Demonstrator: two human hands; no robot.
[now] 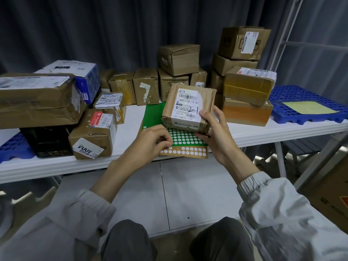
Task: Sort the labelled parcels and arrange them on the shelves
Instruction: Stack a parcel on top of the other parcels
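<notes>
Parcel sorting station: one labelled parcel in hand, sticker sheets below.

Right hand (212,129) grips a small taped cardboard parcel (188,108) by its right side, thumb on the white label marked "2-1", fingers under the base; parcel tilted toward the person, held just above the table (131,117). Left hand (150,142), fingers curled, pinches at the near edge of a green sticker sheet (180,137) of white dots lying flat beneath the parcel; a brown dot sheet (188,152) lies under it, nearer the person. Left of the left hand: a brown box (92,132) with torn labels, a black box (47,142), a long carton (37,98). Beyond both hands: a row of brown parcels (145,86). Right of the right hand: stacked cartons (244,91), then a blue perforated pallet (308,97).
</notes>
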